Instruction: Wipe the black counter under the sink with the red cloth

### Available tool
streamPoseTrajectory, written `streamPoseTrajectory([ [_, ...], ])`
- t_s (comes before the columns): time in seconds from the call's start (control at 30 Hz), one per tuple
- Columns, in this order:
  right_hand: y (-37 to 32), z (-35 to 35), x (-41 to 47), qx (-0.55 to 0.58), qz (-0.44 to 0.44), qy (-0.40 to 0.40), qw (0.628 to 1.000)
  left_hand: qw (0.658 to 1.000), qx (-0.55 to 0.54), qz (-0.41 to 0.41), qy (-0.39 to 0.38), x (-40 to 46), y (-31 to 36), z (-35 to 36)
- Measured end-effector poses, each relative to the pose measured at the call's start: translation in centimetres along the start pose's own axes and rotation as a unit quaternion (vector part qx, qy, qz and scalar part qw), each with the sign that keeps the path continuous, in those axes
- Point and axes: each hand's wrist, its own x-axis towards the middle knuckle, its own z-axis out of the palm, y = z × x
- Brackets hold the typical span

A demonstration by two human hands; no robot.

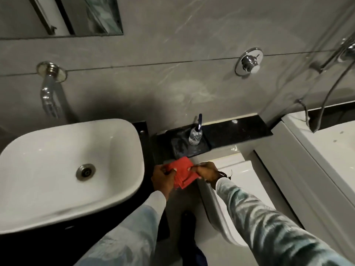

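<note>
A folded red cloth (182, 172) is held in the air between both hands, just right of the white sink (63, 169). My left hand (163, 180) grips its left edge. My right hand (206, 170) pinches its right edge. The black counter (143, 131) shows as a dark strip behind and under the sink, and as a dark front (28, 250) below the basin. A black ledge (240, 130) runs to the right along the wall.
A small clear bottle with a blue pump (195, 136) stands on a dark tray (188, 147) on the ledge. A chrome spout (49, 93) hangs over the sink. A white toilet (240, 189) sits right of my hands, a bathtub (330, 146) farther right.
</note>
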Motion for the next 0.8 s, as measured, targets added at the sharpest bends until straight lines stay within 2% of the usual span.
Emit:
streamPoseTrajectory([
  [0.07,-1.6,0.2,3.0,0.050,0.007,0.019,0.999,1.000,0.008,0.005,0.002,3.1,1.3,1.7],
  [0.17,-3.2,0.7,9.8,0.181,0.069,0.098,0.976,0.998,0.055,-0.012,0.008,9.4,1.7,5.4],
  [0.23,-3.5,1.1,14.6,0.153,0.059,0.025,0.986,0.996,0.079,-0.033,0.012,14.2,1.5,8.0],
  [0.37,-3.2,3.2,21.8,0.127,0.067,-0.050,0.988,0.995,0.084,-0.048,0.030,21.0,0.8,11.6],
  [0.6,-3.9,5.2,23.7,0.062,0.047,0.016,0.997,0.993,0.107,-0.041,0.034,23.7,-0.4,12.4],
  [0.8,-4.4,3.8,19.5,0.025,0.012,0.061,0.998,0.977,0.212,0.000,-0.013,21.1,2.1,10.1],
])
